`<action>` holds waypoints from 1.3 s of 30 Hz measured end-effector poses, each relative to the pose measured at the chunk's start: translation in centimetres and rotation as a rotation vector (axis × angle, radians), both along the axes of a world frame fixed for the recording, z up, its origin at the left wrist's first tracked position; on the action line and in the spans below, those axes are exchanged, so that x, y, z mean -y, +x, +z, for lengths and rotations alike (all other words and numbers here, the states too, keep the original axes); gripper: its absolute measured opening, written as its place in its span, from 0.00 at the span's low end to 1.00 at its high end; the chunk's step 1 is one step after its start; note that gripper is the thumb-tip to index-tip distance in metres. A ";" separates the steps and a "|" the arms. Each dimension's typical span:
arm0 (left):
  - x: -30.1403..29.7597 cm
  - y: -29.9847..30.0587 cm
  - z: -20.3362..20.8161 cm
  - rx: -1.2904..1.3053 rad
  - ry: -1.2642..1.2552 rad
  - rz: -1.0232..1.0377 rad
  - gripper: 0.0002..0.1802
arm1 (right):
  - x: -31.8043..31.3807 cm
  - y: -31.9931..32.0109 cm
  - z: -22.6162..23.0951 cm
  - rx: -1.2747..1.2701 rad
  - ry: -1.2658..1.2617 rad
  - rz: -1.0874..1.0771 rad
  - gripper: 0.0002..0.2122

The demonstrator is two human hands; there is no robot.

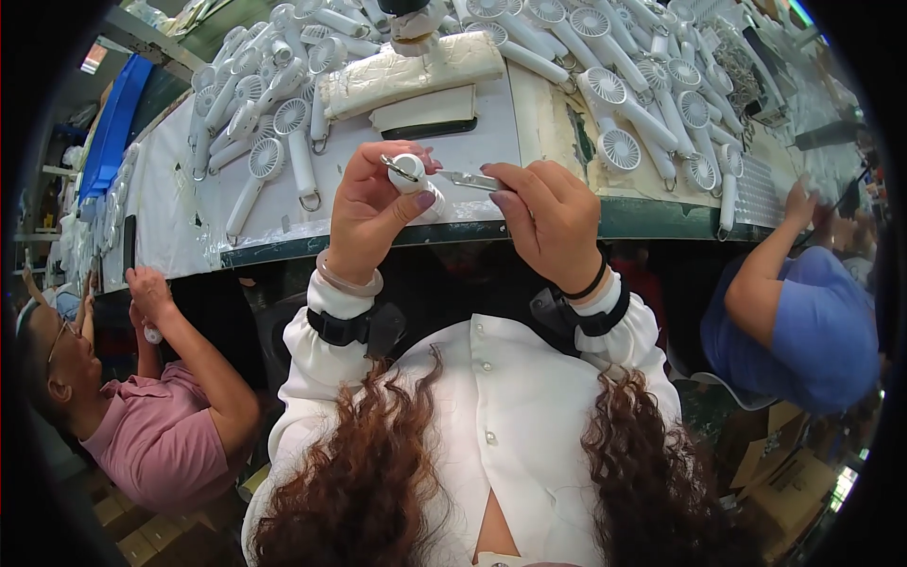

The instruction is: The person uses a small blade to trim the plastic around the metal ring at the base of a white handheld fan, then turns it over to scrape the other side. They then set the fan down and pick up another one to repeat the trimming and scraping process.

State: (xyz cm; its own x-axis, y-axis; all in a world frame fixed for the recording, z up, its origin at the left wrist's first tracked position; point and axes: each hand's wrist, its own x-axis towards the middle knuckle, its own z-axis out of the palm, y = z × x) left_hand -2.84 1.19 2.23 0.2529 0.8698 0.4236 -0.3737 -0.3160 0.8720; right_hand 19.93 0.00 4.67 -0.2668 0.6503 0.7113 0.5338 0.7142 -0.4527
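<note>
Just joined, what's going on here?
The left hand holds a white handheld fan, end toward the camera. The right hand grips a slim metal blade, pointed toward the fan; whether it touches is hard to tell. More handheld fans lie heaped on the bench beyond.

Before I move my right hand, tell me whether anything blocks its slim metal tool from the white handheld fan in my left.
Nothing visible stands between the slim metal tool in your right hand and the white handheld fan, though fingertips of your left hand sit close to the tool's tip.
</note>
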 end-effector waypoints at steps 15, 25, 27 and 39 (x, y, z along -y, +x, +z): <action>0.1 -0.1 0.1 -0.060 0.099 -0.051 0.23 | 1.5 -0.2 1.3 -0.095 -0.344 0.147 0.07; 1.7 0.5 1.4 -0.063 -0.019 -0.073 0.20 | 1.6 -0.5 2.1 -0.049 -0.432 0.167 0.09; 1.7 0.7 1.7 -0.038 0.032 -0.130 0.22 | 1.6 -0.4 2.2 -0.044 -0.444 0.164 0.09; 1.4 0.8 0.2 -0.120 0.107 0.024 0.30 | 1.4 -0.7 2.4 -0.055 -0.378 0.169 0.08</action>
